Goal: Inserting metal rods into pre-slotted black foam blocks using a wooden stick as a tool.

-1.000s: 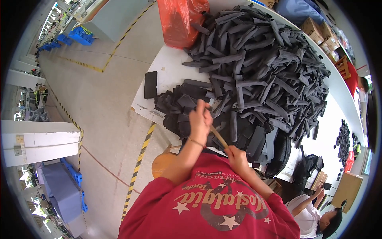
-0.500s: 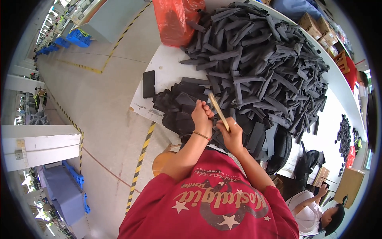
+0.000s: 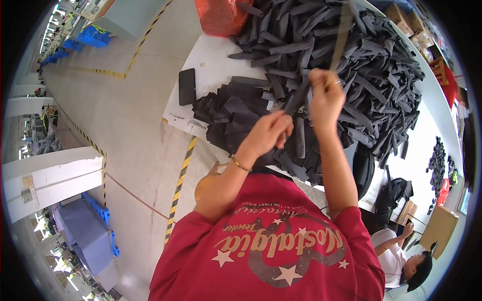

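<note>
Head view: left fingers point(image 3: 284, 122) pinch a dark strip point(image 3: 298, 98); right fingers point(image 3: 317, 76) grip it and a stick point(image 3: 341, 44); red shirt point(image 3: 201, 261) bears lettering point(image 3: 257, 241).

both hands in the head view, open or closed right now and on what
Left hand: closed, apparently on the dark fabric strip.
Right hand: closed, holding the flat wooden stick, which is blurred.

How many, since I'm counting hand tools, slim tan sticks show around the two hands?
1: the slim, tan, wooden-looking stick in the right hand, blurred, extending over the dark grey fabric-strip heap. Others could be hidden beneath it.
</note>
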The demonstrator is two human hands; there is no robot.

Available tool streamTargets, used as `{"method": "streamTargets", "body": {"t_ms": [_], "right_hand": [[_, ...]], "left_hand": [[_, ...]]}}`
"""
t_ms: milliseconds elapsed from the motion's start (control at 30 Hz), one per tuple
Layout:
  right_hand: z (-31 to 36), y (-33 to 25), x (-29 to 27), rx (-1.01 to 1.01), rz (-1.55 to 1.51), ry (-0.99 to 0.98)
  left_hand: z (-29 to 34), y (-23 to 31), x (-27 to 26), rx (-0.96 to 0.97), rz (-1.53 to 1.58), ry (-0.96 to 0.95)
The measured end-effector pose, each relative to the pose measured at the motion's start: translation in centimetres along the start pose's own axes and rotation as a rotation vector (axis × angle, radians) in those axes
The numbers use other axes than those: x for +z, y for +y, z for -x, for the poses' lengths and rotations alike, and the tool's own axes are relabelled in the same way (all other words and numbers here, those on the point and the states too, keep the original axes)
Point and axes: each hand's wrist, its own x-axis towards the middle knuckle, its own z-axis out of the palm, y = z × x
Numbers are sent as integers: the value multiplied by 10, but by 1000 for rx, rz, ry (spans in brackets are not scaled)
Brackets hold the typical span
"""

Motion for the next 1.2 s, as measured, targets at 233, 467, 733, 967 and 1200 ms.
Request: {"method": "streamTargets", "body": {"t_ms": [233,467,733,967,1200], "right_hand": [[-190,-1,-90,-53,-130,444],[-154,24,-105,-126,367,220],[47,74,-137,336,264,-426],[78,59,-151,152,437,-660],[77,53,-172,-115,580,-902]], "left_hand": [[52,-144,-16,70,-560,-2],[44,-184,-26,40,-1348,143],[44,-167,-25,182,-1277,134],[43,-168,-44,123,-1208,173],[37,-106,-65,10,-990,90]]}}
